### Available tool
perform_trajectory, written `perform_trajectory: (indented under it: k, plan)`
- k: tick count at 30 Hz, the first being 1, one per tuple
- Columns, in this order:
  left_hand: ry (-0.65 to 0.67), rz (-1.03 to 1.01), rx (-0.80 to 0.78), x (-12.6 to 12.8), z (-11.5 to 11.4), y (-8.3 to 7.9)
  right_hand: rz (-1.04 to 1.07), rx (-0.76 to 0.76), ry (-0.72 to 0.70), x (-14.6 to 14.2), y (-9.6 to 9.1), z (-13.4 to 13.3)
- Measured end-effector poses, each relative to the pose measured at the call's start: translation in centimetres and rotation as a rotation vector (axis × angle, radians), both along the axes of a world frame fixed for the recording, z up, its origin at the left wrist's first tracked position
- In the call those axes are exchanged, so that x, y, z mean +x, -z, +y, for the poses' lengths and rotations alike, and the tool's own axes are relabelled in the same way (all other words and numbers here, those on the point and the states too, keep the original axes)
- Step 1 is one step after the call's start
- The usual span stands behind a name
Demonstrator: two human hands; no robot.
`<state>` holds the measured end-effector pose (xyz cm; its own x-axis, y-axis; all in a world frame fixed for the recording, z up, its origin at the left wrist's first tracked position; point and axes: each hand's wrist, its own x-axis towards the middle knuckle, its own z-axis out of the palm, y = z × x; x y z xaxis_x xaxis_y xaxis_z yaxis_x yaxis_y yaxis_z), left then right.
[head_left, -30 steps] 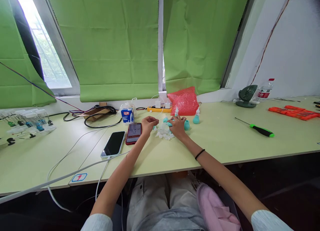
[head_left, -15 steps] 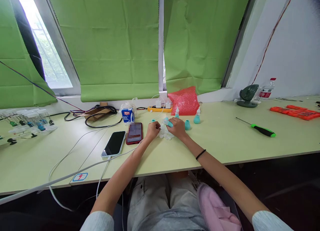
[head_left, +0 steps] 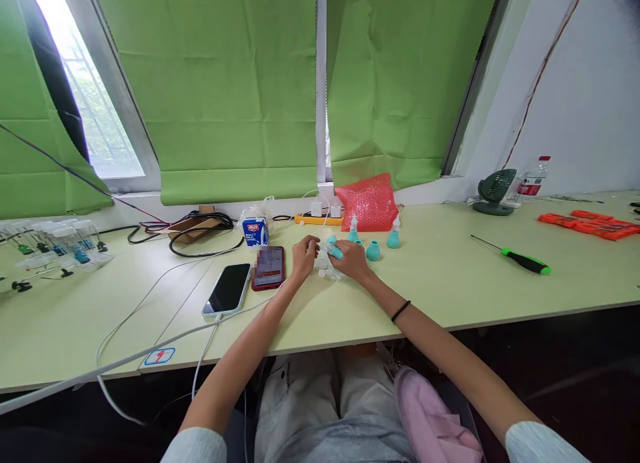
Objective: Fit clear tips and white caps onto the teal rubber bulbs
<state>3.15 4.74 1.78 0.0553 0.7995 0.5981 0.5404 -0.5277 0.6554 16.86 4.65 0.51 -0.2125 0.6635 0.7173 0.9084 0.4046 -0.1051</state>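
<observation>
Resting on the pale green table [head_left: 450, 283], both hands meet just in front of the person; the right hand [head_left: 351, 260] is clenched around a small teal bulb [head_left: 335, 251], whose end sticks out toward the left hand [head_left: 304, 255]; the left hand's fingers are curled and bunched right at that end, though whether they pinch anything cannot be told at this size. Under and between the two hands lies a little heap of white plastic pieces [head_left: 325, 268], touching the table. A black band [head_left: 400, 309] circles the right wrist.

Just beyond the right hand stand three more teal bulbs: one without a tip [head_left: 373, 251]; two with white nozzles, upright [head_left: 353, 233] [head_left: 394, 237]. Behind them a red bubble-wrap bag [head_left: 369, 201] leans near the window sill, with a yellow power strip [head_left: 320, 217] beside it. Left of the hands lie a red phone [head_left: 269, 267] and a white phone [head_left: 229, 288], side by side, a cable running from the white one; a blue milk carton [head_left: 255, 231] stands farther back. Well off to the right are a green-handled screwdriver [head_left: 520, 261], a small fan [head_left: 493, 191] and a water bottle [head_left: 533, 176].
</observation>
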Motion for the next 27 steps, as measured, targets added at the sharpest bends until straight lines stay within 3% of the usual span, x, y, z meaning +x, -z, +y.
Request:
perform_trajectory:
  k: [4, 20, 27]
  plan:
    - [0.081, 0.034, 0.002, 0.4, -0.6, -0.3, -0.011, -0.043, -0.031, -0.5, 0.0, -0.3]
    - [0.152, -0.001, -0.194, 0.5, 0.3, -0.2, -0.016, -0.196, -0.201, -1.0, -0.5, -1.2]
    - [0.134, 0.012, -0.098, 0.6, -0.9, -0.9, 0.051, -0.220, -0.215, -1.1, -0.3, -0.8]
